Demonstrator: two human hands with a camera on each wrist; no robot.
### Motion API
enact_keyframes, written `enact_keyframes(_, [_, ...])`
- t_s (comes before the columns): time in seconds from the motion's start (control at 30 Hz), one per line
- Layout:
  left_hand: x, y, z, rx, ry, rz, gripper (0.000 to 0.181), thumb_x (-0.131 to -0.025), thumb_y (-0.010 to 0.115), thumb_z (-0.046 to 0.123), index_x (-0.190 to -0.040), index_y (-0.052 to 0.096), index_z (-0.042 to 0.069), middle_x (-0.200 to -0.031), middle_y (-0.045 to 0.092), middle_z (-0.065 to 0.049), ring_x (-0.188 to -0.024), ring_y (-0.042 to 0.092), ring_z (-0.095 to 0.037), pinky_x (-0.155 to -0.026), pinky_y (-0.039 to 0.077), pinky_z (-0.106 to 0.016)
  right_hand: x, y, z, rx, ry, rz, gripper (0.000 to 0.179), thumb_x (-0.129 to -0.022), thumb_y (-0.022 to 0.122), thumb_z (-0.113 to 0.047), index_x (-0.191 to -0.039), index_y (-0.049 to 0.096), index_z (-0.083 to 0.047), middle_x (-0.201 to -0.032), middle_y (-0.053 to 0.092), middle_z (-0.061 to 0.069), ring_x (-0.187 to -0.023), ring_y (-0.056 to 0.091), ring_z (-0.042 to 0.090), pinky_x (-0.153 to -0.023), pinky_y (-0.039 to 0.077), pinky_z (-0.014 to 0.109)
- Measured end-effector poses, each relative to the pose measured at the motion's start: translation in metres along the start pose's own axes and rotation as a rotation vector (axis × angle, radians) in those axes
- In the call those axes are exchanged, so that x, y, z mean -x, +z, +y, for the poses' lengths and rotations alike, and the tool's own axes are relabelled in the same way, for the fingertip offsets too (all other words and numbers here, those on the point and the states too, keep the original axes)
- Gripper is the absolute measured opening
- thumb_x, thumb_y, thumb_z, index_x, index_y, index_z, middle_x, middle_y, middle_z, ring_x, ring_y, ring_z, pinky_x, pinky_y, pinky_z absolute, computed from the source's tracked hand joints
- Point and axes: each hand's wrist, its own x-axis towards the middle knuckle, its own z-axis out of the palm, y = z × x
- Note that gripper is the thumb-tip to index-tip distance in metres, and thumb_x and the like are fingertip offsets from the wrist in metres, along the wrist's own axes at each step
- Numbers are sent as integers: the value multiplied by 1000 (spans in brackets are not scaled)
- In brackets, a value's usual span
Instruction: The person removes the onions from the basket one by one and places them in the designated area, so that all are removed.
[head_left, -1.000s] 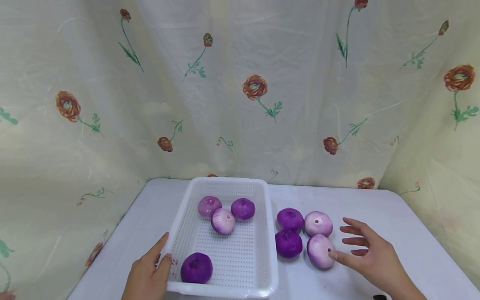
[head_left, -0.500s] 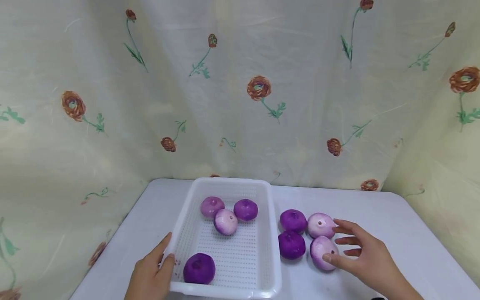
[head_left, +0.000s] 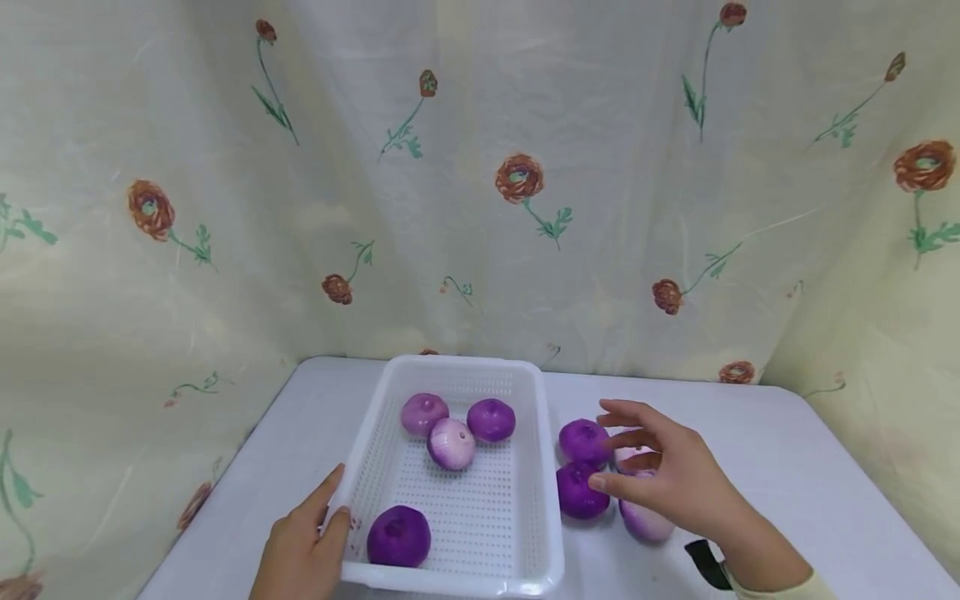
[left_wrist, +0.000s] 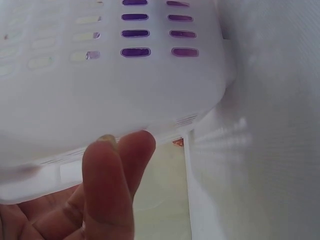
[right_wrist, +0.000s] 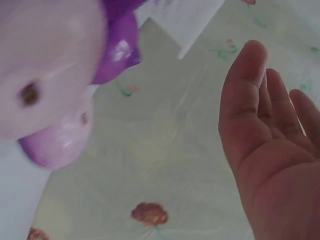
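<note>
At the near left side of a white perforated plastic basket (head_left: 553, 508), my left hand (head_left: 298, 542) holds the rim; the left wrist view shows thumb and finger at its edge. Inside the basket, a dark red onion (head_left: 399, 537) lies near the front, and several others, including a pale one (head_left: 451, 445), cluster at the back. My right hand (head_left: 667, 471) hovers over the onions right of the basket, fingers spread and holding nothing. Its thumb overlaps a dark onion (head_left: 577, 493); another purple onion (head_left: 582, 440) lies behind. Two pale onions, one of them the nearer onion (head_left: 647, 523), are partly hidden beneath the hand.
The basket stands on a white-covered table (head_left: 787, 450). A flower-printed curtain (head_left: 450, 208) surrounds the back and sides. A black strap (head_left: 705, 562) shows by my right wrist, above a pale sleeve.
My right hand has moved left, from beside the pale onions to over the group, covering part of them. The left hand stays at the basket, and the onions lie as before.
</note>
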Motion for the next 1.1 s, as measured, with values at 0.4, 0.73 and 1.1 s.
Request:
enact_keyframes(0.4, [-4, -6, -2, -14, -3, 5, 54, -103, 59, 17, -156, 53, 11, -126, 73, -20, -107, 70, -29, -92, 56, -58, -69, 54, -53, -18, -310, -347, 72, -78, 97, -27, -143, 63, -28, -137, 65, -12, -115, 68, 17, -88, 60, 37])
enact_keyframes(0.73, [-5, 1, -6, 9, -24, -18, 54, -102, 61, 18, -156, 54, 11, -116, 76, -15, -90, 68, -20, -86, 57, -53, -96, 96, -90, 139, -444, -623, 76, -74, 98, -16, -143, 66, -22, -139, 64, -15, -123, 61, 6, -99, 54, 30])
enact_keyframes(1.1, [-5, 1, -6, 19, -15, -9, 54, -102, 61, 19, -154, 56, 10, -115, 77, -14, -94, 71, -22, -85, 58, -51, -118, 145, -102, 499, -600, -868, 79, -69, 101, -18, -140, 67, -26, -133, 68, -17, -122, 60, 0, -103, 44, 17])
